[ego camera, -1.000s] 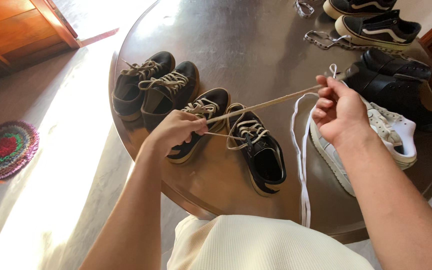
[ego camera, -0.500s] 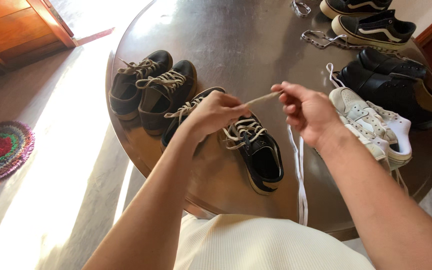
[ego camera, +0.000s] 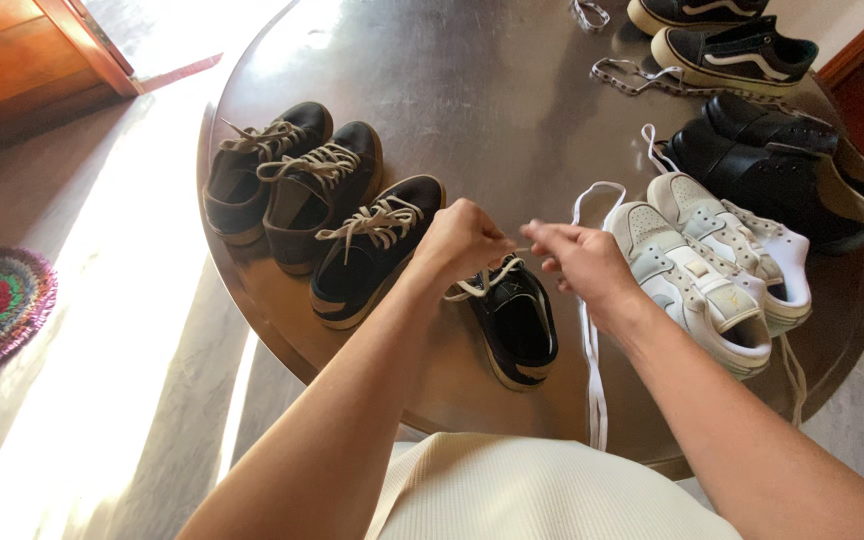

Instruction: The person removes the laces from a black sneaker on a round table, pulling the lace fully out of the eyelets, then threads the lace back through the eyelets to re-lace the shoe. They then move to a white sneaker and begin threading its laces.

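Item: black low-top lace-up sneaker with cream sole (ego camera: 517, 325), lying on a round polished brown table (ego camera: 472, 90), near its front edge, between its matching black sneaker (ego camera: 372, 255) and a white sneaker pair (ego camera: 712, 270). Its cream lace (ego camera: 482, 285) runs up into both hands. Left hand (ego camera: 462, 240): fingers curled shut, apparently pinching the lace; the contact is hidden. Right hand (ego camera: 582, 260): fingertips pinched together on the lace end. The sneaker's toe is covered by the hands.

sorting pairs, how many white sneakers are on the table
2: both side by side right of the right hand, one white sneaker nearer it, the other just beyond. None seem hidden.
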